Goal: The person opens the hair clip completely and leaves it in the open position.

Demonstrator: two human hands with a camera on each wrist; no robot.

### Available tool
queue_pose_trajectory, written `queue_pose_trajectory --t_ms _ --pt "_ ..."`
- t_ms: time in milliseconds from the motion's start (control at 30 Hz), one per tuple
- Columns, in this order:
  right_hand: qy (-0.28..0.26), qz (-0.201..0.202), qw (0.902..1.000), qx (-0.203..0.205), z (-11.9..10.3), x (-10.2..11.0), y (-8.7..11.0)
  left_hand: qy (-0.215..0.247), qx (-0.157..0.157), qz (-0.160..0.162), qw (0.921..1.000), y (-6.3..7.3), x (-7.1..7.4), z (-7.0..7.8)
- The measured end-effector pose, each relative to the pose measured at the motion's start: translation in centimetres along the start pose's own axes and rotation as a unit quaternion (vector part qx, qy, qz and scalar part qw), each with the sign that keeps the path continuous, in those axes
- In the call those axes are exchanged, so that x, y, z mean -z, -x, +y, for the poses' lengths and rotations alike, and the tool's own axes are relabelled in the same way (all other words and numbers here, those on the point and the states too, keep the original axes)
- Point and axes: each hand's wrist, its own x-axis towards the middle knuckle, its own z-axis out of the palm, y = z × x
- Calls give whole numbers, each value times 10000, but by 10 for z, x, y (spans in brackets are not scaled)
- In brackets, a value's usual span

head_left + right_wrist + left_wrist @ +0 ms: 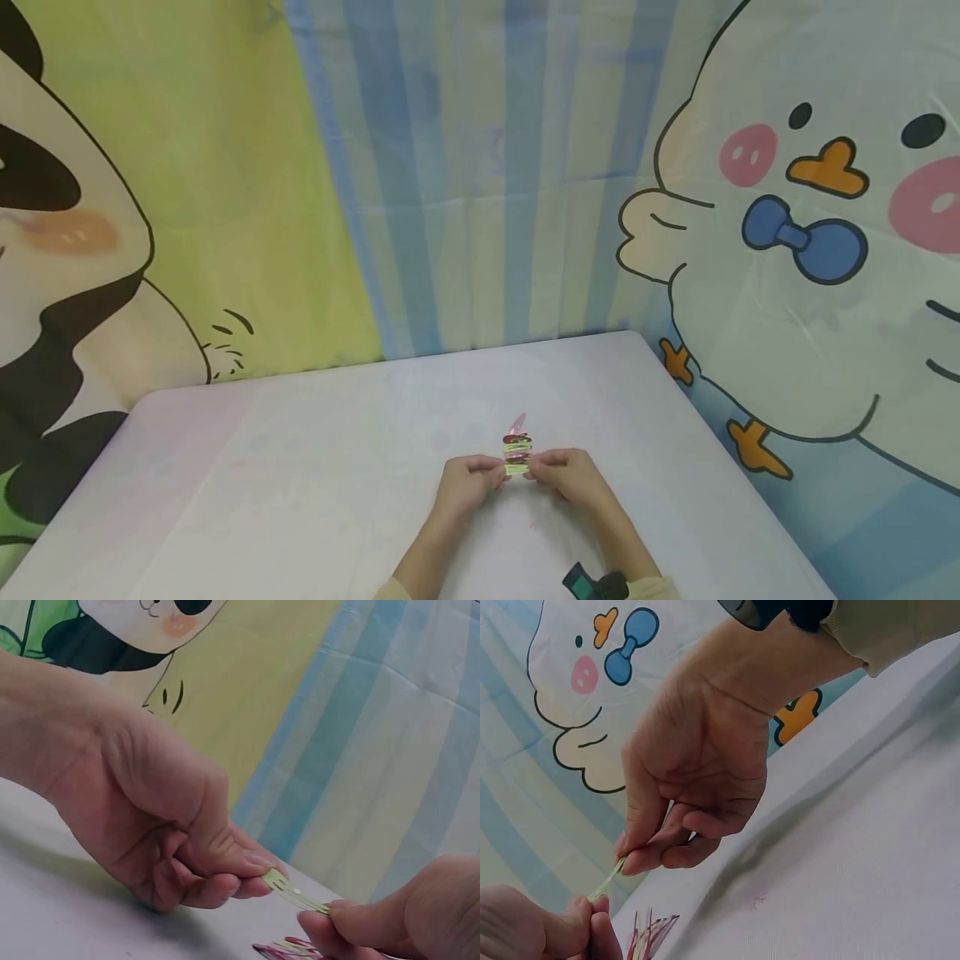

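Observation:
A light green snap hair clip (296, 891) is stretched between my two hands, close over the table. My left hand (467, 483) pinches one end of it between thumb and finger. The other end is pinched by my right hand (573, 477). Just beyond the fingers, a row of pink, dark red and green hair clips (517, 442) lies on the white table, with a pink one at the far end. In the left wrist view, the left hand (532, 922) is at lower left and the right hand (697, 772) reaches down from above.
The white table (315, 467) runs back to a curtain (472, 183) with blue stripes. Cartoon cloths hang at the left and right sides. A dark wrist camera band (596, 583) sits near the right sleeve (652, 588).

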Motion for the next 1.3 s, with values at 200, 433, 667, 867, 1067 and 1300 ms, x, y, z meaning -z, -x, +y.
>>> queue_pose_trajectory --t_ms 200,433,667,867,1067,1300 --pt "-314 135 9992 -213 7 -8 -3 77 92 36 9999 -3 -1 -5" --pt "-526 164 9980 -324 11 -16 -6 148 -9 9 9999 -4 1 -10" --pt "-532 328 9969 -470 13 -18 -6 62 26 -7 10000 -3 -2 -10" --pt "-647 351 9960 -502 14 -15 -7 30 -46 -66 10000 -4 -5 -8" --pt "-671 452 9952 -551 14 -17 -7 59 -47 -41 10000 -4 -6 -7" --pt "-679 524 9952 -480 11 -19 -4 143 -29 -99 9998 -2 -5 -6"
